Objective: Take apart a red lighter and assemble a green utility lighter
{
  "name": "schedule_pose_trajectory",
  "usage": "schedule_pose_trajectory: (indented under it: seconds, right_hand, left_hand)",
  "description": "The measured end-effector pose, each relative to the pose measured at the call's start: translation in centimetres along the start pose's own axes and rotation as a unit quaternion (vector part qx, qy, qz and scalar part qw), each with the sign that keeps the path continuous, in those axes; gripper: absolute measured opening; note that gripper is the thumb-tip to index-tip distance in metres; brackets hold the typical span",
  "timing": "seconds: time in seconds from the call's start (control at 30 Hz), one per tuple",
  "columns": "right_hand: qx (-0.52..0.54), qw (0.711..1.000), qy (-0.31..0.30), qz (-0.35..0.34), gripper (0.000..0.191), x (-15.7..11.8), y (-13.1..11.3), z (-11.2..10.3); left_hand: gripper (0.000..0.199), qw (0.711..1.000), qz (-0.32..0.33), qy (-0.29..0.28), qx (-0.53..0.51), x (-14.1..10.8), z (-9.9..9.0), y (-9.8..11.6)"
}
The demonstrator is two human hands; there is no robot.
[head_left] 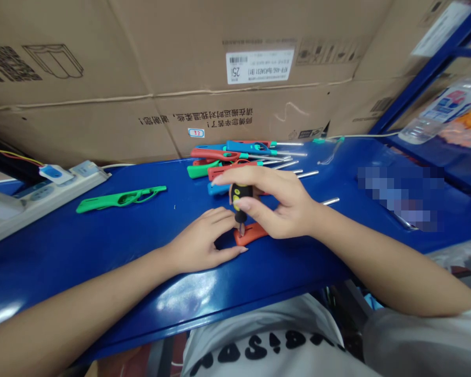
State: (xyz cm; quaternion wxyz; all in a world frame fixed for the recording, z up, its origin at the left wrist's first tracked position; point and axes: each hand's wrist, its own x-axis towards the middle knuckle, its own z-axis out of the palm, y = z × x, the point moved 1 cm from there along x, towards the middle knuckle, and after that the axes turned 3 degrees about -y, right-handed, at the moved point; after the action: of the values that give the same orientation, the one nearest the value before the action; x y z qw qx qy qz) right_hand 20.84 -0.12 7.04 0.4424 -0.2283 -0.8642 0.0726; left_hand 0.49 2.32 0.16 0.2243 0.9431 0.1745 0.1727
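A stubby screwdriver [242, 200] with a black and yellow handle stands nearly upright in my right hand [288, 204], closed around its handle. Its tip meets the handle end of an orange gas lighter [254, 234] lying on the blue table. My right hand covers the middle of this lighter, and a metal tube [331, 201] shows beyond the wrist. With thumb and fingers at either side of the lighter's end, my left hand [204, 241] steadies it. Behind the hands lie several red, blue and green long-necked lighters [220, 154] in a pile.
A green lighter body [120, 200] without a metal tube lies left. The white power strip [43, 196] occupies the left edge. Cardboard [180, 63] walls off the back. A plastic bottle [441, 112] and a blue frame [416, 68] are at the right, near a blurred-out object [402, 199].
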Motion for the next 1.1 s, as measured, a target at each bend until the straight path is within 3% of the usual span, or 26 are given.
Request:
schedule_pose_trajectory:
  seconds: [0.1,0.27,0.33,0.5,0.7,0.87,1.03,1.1]
  right_hand:
    - [-0.054,0.997,0.032,-0.045,0.021,-0.09,0.10,-0.06]
    - [-0.026,0.999,-0.038,-0.022,0.042,-0.28,-0.12,0.15]
    - [-0.012,0.999,-0.044,-0.013,0.040,-0.30,-0.18,0.25]
    - [-0.074,0.996,0.018,-0.038,0.031,-0.49,0.25,0.32]
    - [-0.025,1.000,-0.016,0.007,0.037,-0.44,0.31,0.38]
    - [-0.091,0.993,0.053,-0.049,0.026,-0.41,0.45,0.20]
    - [-0.040,0.998,0.012,-0.055,0.039,-0.47,-0.08,0.42]
    - [-0.046,0.997,0.008,-0.061,0.036,-0.56,-0.25,0.54]
  left_hand:
    - [0.030,1.000,0.003,0.004,0.008,-0.10,0.08,-0.12]
    - [0.029,1.000,0.009,0.010,0.006,0.08,-0.02,-0.01]
    - [0.032,1.000,0.010,0.011,0.005,0.07,-0.03,-0.01]
    - [0.032,1.000,0.001,0.000,0.007,0.01,0.01,-0.05]
    - [0.024,1.000,0.002,-0.002,-0.008,0.13,0.01,0.02]
    - [0.027,1.000,0.004,0.004,0.008,-0.04,0.07,-0.09]
    - [0.029,1.000,0.013,0.008,0.009,0.08,0.03,0.03]
    - [0.030,1.000,0.009,0.005,0.002,0.16,0.00,0.11]
